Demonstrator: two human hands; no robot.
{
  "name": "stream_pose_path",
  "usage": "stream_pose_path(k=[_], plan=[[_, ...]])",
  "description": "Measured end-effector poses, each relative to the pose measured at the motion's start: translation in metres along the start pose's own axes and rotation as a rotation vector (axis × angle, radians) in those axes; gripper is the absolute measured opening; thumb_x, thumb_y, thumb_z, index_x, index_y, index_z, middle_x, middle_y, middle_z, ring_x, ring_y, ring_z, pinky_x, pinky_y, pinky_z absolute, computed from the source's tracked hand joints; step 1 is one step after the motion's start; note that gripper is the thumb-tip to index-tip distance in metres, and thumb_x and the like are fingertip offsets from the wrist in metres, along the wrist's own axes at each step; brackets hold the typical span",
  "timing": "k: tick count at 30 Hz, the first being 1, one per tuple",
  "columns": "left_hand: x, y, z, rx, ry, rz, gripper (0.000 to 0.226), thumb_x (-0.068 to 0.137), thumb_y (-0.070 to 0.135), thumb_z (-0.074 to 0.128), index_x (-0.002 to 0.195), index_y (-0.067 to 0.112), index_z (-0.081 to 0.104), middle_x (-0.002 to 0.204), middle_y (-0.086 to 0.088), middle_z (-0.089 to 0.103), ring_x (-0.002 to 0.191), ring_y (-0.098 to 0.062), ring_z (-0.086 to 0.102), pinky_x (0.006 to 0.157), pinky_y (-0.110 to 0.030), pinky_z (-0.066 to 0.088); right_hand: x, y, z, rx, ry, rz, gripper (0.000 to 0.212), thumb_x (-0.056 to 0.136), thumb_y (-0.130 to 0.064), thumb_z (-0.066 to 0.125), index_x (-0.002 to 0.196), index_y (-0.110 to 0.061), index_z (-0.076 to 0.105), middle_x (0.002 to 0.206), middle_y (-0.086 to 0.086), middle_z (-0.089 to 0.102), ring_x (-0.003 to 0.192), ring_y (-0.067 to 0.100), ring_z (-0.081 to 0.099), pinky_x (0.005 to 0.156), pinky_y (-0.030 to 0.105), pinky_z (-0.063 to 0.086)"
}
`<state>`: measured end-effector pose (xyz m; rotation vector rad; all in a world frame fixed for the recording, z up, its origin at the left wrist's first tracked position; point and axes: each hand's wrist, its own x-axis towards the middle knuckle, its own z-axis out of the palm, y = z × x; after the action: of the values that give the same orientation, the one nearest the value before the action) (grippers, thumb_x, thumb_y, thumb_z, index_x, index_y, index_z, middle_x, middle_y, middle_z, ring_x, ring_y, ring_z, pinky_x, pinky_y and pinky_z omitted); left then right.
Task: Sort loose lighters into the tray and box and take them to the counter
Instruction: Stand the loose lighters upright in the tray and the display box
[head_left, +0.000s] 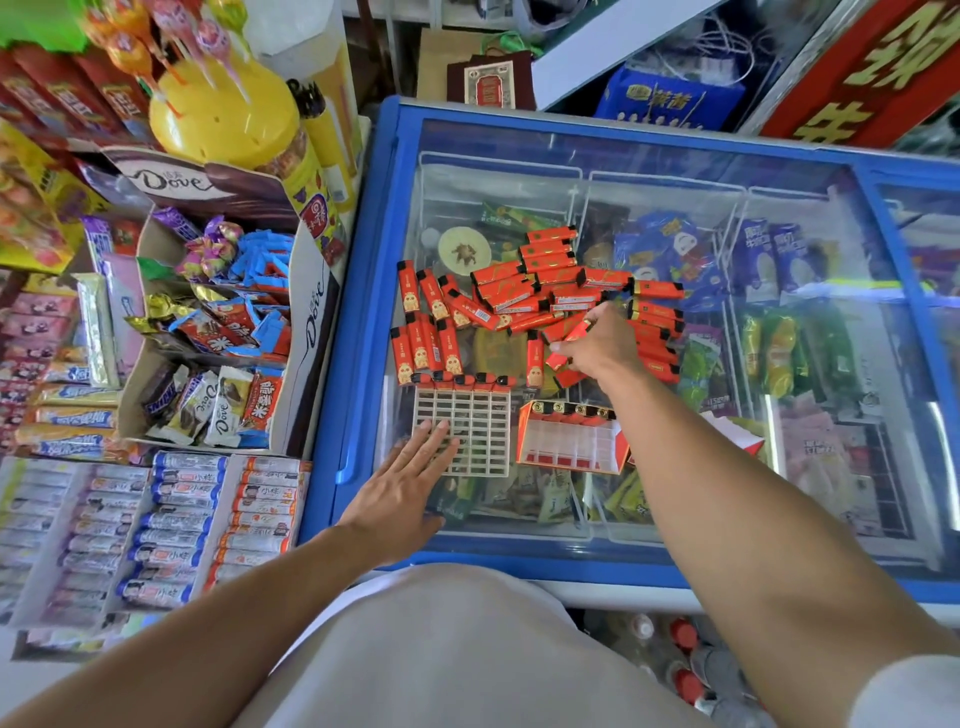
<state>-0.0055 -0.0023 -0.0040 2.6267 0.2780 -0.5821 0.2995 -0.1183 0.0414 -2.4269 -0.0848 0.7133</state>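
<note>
- We have the loose lighters (540, 296) heaped on the glass lid of the freezer (374, 291), far from us and beyond both containers.
- Our right hand (597, 345) is down on the near right edge of that heap, its fingers curled round one or more lighters; we cannot tell how many.
- The lighter in that grip (581, 330) points slantwise, its long axis running from near left to far right, so it is not lined up with the tray's slots.
- The tray (462, 431), a pale grid, lies near and to the left of this hand. A row of lighters already stands along its far edge, and the rest of the grid looks unfilled.
- The box (569, 439) sits just right of the tray, almost straight toward us from the right hand, with a row of lighters along its far side too.
- Our left hand (402, 486) lies flat with fingers straight and spread, its fingertips resting on the tray's near left corner, holding nothing.
- We judge that the right hand is the nearer one to the heap and to the box, while the left is placed to steady the tray.
- The coming move likely calls for drawing the lighter toward us and turning it to drop into a slot.
</note>
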Motion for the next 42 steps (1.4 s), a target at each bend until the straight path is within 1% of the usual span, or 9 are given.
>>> stream_pose_path(k=[4, 8, 13, 16, 23, 26, 29, 33, 42], plan=[[0.001, 0.0, 0.0, -0.004, 0.004, 0.001, 0.101, 0.096, 0.039, 0.061, 0.158, 0.03, -0.02, 0.161, 0.011, -0.036, 0.146, -0.009, -0.037, 0.123, -0.032, -0.014, -0.023, 0.008, -0.008, 0.021, 0.05, -0.249, 0.035, 0.084, -0.017, 0.081, 0.105, -0.025, 0.054, 0.101, -0.007, 0.066, 0.08, 0.018, 0.072, 0.075, 0.037, 0.06], [0.001, 0.0, 0.003, -0.004, 0.005, -0.008, 0.102, 0.096, 0.04, 0.061, 0.157, 0.032, -0.021, 0.16, 0.012, -0.036, 0.146, -0.009, -0.037, 0.124, -0.034, -0.012, -0.063, 0.011, -0.029, 0.012, 0.068, -0.413, 0.025, 0.086, -0.028, 0.077, 0.106, -0.021, 0.063, 0.097, -0.012, 0.07, 0.065, -0.003, 0.067, 0.06, 0.014, 0.05], [0.001, 0.008, 0.004, -0.031, 0.062, -0.031, 0.095, 0.097, 0.035, 0.062, 0.161, 0.03, -0.008, 0.166, 0.007, -0.025, 0.151, -0.014, -0.028, 0.127, -0.04, -0.006, -0.114, 0.026, -0.064, -0.001, 0.073, -0.491, 0.02, 0.088, -0.035, 0.075, 0.107, -0.028, 0.072, 0.091, -0.026, 0.064, 0.064, -0.012, 0.058, 0.059, 0.005, 0.04], [0.002, 0.019, 0.0, -0.024, 0.124, -0.01, 0.09, 0.097, 0.032, 0.062, 0.162, 0.027, 0.0, 0.17, -0.001, -0.01, 0.155, -0.019, -0.019, 0.126, -0.039, -0.009, -0.134, 0.043, -0.076, -0.014, 0.09, -0.501, 0.023, 0.086, -0.037, 0.076, 0.108, -0.029, 0.074, 0.103, -0.023, 0.064, 0.085, -0.021, 0.055, 0.072, 0.002, 0.039], [0.017, 0.055, -0.015, 0.133, 0.068, 0.257, 0.087, 0.102, 0.035, 0.052, 0.161, 0.031, -0.013, 0.165, 0.006, -0.024, 0.153, -0.016, -0.024, 0.122, -0.035, -0.017, -0.145, 0.068, -0.04, -0.24, -0.008, -0.472, 0.028, 0.09, -0.041, 0.071, 0.118, -0.036, 0.072, 0.098, -0.01, 0.074, 0.076, 0.006, 0.066, 0.069, 0.033, 0.057], [0.024, 0.059, -0.016, 0.266, -0.008, 0.235, 0.089, 0.103, 0.038, 0.049, 0.157, 0.029, -0.021, 0.165, 0.0, -0.027, 0.151, -0.021, -0.028, 0.123, -0.042, -0.016, -0.141, 0.067, -0.016, -0.413, 0.105, -0.551, 0.028, 0.096, -0.038, 0.064, 0.123, -0.033, 0.069, 0.103, -0.006, 0.075, 0.087, 0.013, 0.068, 0.072, 0.028, 0.052], [0.025, 0.059, -0.017, 0.342, -0.079, 0.202, 0.091, 0.102, 0.037, 0.049, 0.157, 0.028, -0.023, 0.165, -0.001, -0.027, 0.149, -0.026, -0.031, 0.125, -0.051, -0.01, -0.136, 0.068, 0.004, -0.485, 0.177, -0.595, 0.026, 0.096, -0.038, 0.064, 0.12, -0.03, 0.07, 0.092, -0.006, 0.077, 0.078, 0.015, 0.071, 0.065, 0.027, 0.05], [0.024, 0.06, -0.018, 0.331, -0.101, 0.183, 0.091, 0.102, 0.038, 0.05, 0.157, 0.031, -0.023, 0.166, 0.0, -0.024, 0.149, -0.027, -0.031, 0.125, -0.052, -0.009, -0.127, 0.07, 0.018, -0.529, 0.24, -0.61, 0.024, 0.093, -0.042, 0.066, 0.114, -0.03, 0.068, 0.077, -0.007, 0.075, 0.063, 0.013, 0.069, 0.057, 0.027, 0.053], [0.023, 0.059, -0.01, 0.259, -0.141, 0.143, 0.097, 0.099, 0.036, 0.053, 0.152, 0.036, -0.028, 0.165, 0.0, -0.029, 0.148, -0.027, -0.034, 0.124, -0.055, -0.009, -0.124, 0.072, 0.023, -0.514, 0.276, -0.663, 0.026, 0.091, -0.044, 0.069, 0.112, -0.029, 0.065, 0.083, -0.009, 0.076, 0.062, 0.01, 0.068, 0.052, 0.025, 0.051]])
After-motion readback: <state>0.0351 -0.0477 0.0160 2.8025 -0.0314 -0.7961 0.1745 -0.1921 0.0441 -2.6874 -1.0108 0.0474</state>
